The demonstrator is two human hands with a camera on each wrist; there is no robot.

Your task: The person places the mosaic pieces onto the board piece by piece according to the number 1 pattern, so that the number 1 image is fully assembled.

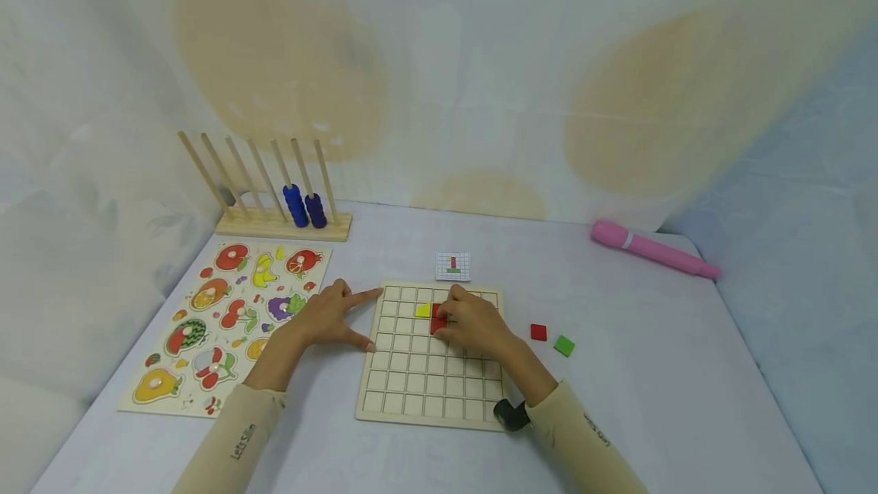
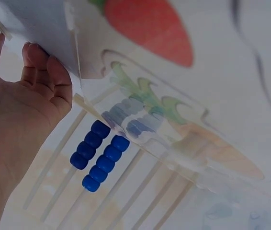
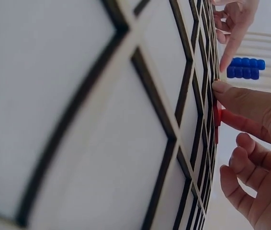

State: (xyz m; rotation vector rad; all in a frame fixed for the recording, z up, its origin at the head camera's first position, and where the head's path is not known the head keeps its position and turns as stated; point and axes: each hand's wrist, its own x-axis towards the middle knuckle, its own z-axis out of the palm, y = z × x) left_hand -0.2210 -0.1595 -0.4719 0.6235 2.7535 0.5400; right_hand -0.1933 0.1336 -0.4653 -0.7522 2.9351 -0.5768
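Observation:
A wooden grid board [image 1: 394, 383] lies on the table before me. On its left edge rest the outstretched index finger and thumb of my left hand [image 1: 332, 316], the other fingers bent loosely. My right hand [image 1: 475, 320] pinches a red square tile [image 3: 217, 112] between thumb and index finger, down at the board's surface. In the head view two red tiles [image 1: 437, 325] appear in a column, partly covered by the fingers. A yellow tile [image 1: 423, 310] sits in a cell just to their left.
Behind the board lies a small pattern card [image 1: 453, 266]. A loose red tile [image 1: 538, 332] and green tile [image 1: 565, 346] lie right of it. Leftward are a fruit puzzle board [image 1: 240, 280] and a peg abacus [image 1: 283, 230] with blue beads. A pink stick-shaped object [image 1: 655, 249] lies back right.

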